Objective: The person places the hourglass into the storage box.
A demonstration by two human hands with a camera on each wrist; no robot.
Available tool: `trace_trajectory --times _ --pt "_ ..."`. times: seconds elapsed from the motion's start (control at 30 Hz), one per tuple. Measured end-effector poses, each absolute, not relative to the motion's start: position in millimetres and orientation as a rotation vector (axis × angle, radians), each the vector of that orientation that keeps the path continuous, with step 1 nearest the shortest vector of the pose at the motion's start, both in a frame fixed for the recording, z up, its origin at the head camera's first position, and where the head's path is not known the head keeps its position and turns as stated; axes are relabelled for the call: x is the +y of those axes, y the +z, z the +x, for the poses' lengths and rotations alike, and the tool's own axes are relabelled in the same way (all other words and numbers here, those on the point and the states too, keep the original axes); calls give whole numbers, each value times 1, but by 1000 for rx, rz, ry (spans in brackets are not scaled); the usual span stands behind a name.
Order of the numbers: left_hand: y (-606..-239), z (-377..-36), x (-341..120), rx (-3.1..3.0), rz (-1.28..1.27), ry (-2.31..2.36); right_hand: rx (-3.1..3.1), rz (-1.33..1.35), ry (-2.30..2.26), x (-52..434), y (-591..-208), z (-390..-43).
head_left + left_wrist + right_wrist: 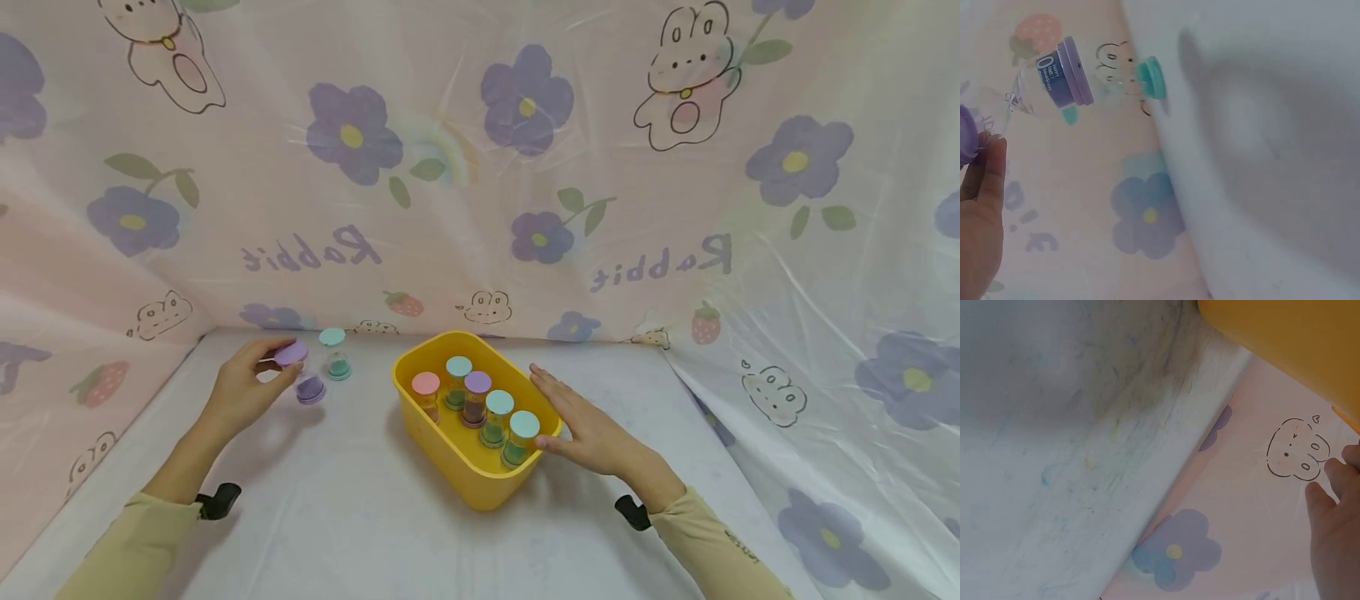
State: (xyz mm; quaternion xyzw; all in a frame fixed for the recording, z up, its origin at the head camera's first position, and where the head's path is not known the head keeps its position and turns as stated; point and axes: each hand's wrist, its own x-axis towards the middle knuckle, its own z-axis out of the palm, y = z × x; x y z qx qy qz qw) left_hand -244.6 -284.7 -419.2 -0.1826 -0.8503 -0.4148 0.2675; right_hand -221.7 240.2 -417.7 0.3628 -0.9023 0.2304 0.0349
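My left hand [253,379] pinches a purple hourglass [309,388] by its upper cap, with purple sand in its lower bulb. In the left wrist view the same purple hourglass [1054,78] shows printed lettering near its base. Just beyond it stands a teal-capped hourglass [339,358] on the table. At the right side of a yellow tub [442,454], my right hand [600,437] rests with fingers extended along the rim. Inside the tub several hourglasses stand upright: a pink-capped one [426,392], a purple-capped one [476,396] and several with light blue caps, such as one [522,433] at the near end.
The white tabletop [330,517] ends at a patterned curtain [450,192] with rabbits and flowers, which rises behind and along both sides. The tub stands near the middle, set at an angle.
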Motion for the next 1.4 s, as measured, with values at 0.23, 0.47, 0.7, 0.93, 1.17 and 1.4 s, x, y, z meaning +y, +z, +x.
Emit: trace_trajectory --times 0.23,0.47,0.7,0.93,1.17,1.4 --pt "-401 -236 -269 -2201 -634 -1096 -2778 1105 712 240 -418 -220" --pt "-380 -228 -252 -2186 -720 -1058 -2784 1098 717 240 -418 -219" --pt "-359 -225 -233 -2141 -833 -1060 -2785 1101 714 241 -418 -220" --pt "-342 -224 -214 -2174 -911 -1025 -2785 1104 718 240 -418 -220" --pt "-330 -228 -193 -2168 -1043 -1027 -2783 1107 721 239 -417 -221" --pt "-326 -232 -169 -2198 -1163 -1060 -2785 1100 722 240 -417 -221"
